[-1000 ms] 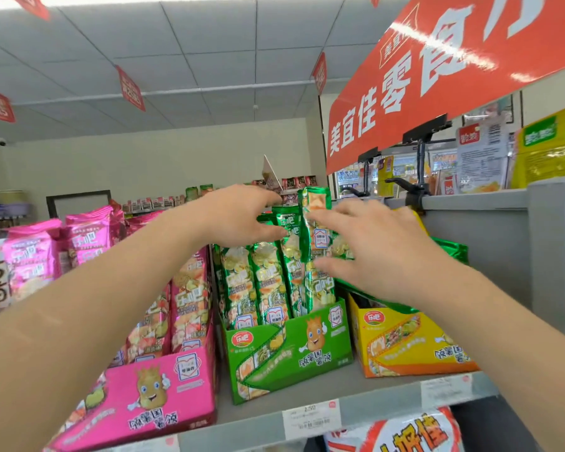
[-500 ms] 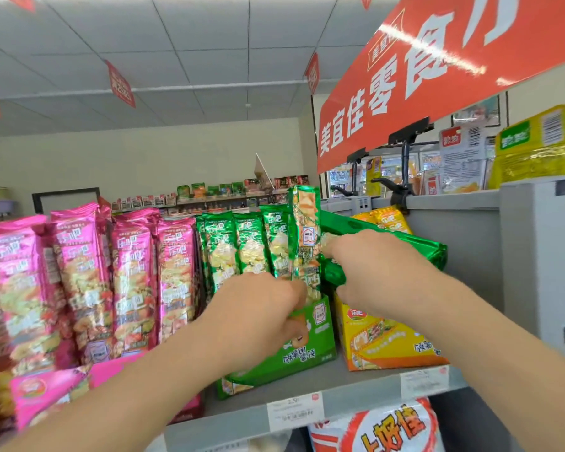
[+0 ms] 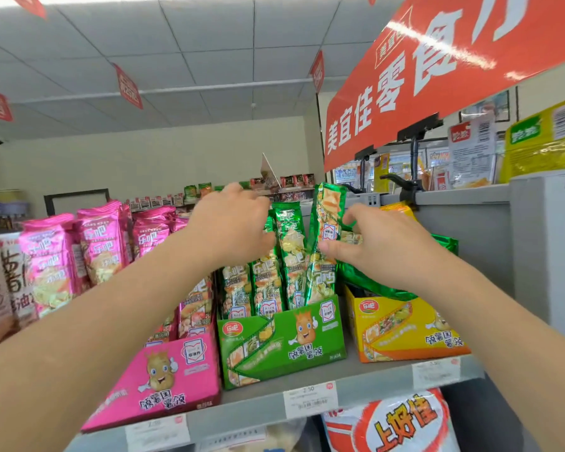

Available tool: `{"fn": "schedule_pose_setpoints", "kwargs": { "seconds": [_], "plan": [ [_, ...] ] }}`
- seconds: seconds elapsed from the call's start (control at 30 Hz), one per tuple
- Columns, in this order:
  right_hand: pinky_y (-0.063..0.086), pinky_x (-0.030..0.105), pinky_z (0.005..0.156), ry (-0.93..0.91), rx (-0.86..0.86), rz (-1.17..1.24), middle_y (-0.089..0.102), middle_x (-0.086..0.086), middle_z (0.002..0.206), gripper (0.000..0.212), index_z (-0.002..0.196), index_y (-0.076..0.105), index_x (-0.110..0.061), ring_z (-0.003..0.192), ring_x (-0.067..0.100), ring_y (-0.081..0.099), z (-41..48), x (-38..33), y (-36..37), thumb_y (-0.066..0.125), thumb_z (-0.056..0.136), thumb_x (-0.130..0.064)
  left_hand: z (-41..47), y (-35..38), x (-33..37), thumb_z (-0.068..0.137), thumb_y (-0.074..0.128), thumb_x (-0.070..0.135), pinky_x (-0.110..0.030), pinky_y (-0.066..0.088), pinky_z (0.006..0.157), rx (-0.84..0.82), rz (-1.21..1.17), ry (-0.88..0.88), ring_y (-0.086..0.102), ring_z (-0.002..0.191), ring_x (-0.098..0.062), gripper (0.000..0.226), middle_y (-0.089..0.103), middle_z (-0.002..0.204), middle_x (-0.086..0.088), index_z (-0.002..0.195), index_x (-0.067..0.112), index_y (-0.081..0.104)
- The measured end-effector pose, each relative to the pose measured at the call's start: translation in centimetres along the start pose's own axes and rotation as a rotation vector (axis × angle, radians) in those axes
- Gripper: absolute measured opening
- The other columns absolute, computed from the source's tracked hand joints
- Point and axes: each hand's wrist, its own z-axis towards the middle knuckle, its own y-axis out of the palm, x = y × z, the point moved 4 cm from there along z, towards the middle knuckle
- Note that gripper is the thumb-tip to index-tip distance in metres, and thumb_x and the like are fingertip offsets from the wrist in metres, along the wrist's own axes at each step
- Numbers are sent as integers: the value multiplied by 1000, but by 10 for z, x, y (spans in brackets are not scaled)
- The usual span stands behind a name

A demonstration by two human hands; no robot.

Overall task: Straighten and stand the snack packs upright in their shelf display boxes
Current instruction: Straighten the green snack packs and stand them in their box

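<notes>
A green display box point(image 3: 284, 340) stands mid-shelf with several green snack packs point(image 3: 291, 252) upright in it. My left hand point(image 3: 232, 223) lies over the tops of the left packs, fingers curled behind them and thumb in front. My right hand point(image 3: 372, 246) pinches the tallest green pack point(image 3: 328, 216) at the box's right end, which leans slightly. Another green pack point(image 3: 385, 285) lies flat across the yellow display box point(image 3: 405, 331) to the right, under my right wrist. A yellow pack point(image 3: 398, 208) peeks up behind my right hand.
A pink display box point(image 3: 163, 380) with upright pink packs point(image 3: 95, 249) stands to the left. The grey shelf edge point(image 3: 372, 383) carries price tags. A grey panel point(image 3: 548, 243) closes the right side, and a red sign point(image 3: 437, 76) hangs overhead. Large bags fill the shelf below.
My left hand rose from the front of the green box to the pack tops. My right hand opened from the lying pack and took the tall upright pack.
</notes>
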Motion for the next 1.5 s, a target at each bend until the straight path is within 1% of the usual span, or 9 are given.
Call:
{"fn": "schedule_pose_setpoints", "kwargs": {
  "seconds": [0.17,0.3,0.47,0.6,0.83,1.17,1.3,1.37,1.5],
  "plan": [
    [43,39,70,68,49,95,59,5,92,52,111,38,-18,90,30,54,3,3,-3,55,87,-62,15,10,-6,83,56,64,-45,46,98,-49,-24,55,54,108,-23,56,61,111,1,114,17,56],
    [44,44,85,-192,363,-104,54,6,117,41,120,48,-21,112,29,46,-16,-26,-8,55,90,-48,25,4,-20,82,71,47,-36,48,89,-134,-333,-38,56,106,-22,47,60,120,0,116,21,52],
    [35,44,103,-316,106,-256,47,2,139,55,133,46,-25,140,24,26,-20,-46,31,36,93,-60,28,0,-27,90,68,25,-25,37,95,-88,-672,-135,54,122,-23,41,59,133,-7,129,15,60],
    [29,44,111,-349,95,-221,38,1,149,54,140,38,-25,148,23,12,-22,-40,42,37,96,-56,20,-22,-34,98,53,11,-22,39,72,265,-933,-187,58,108,-31,28,64,118,-15,124,13,64],
    [23,43,114,-349,151,31,22,-3,157,61,149,23,-30,147,16,16,-30,-40,36,45,96,-50,-28,-72,-49,95,45,7,-4,28,88,987,-839,-134,40,94,3,31,42,106,-7,122,9,60],
    [16,26,116,-368,155,352,27,-20,152,83,150,22,-36,139,-4,16,-50,-40,29,62,82,-60,-67,-63,-63,94,46,7,-35,43,102,1114,-1167,-248,56,111,-18,32,58,121,-15,124,6,58],
    [46,39,103,-298,11,871,50,-15,141,70,143,41,-39,129,3,48,-71,-46,30,68,79,-46,-76,-59,-63,93,47,3,-29,44,95,1130,-1468,-211,54,102,-11,29,60,112,-3,118,12,59],
    [58,41,85,-313,-217,1314,66,4,123,54,131,56,-35,103,20,69,-87,-57,29,72,80,-43,-78,-53,-61,93,47,6,-44,43,100,1077,-1627,-181,53,103,-25,28,58,112,-10,116,14,61],
    [55,30,56,-218,-383,1773,70,22,106,51,115,69,-16,70,26,68,-123,-71,37,72,78,-51,-89,-44,-39,93,48,8,-45,43,86,916,-1897,-112,50,96,-38,27,54,108,-18,116,11,60]
  ]
}}
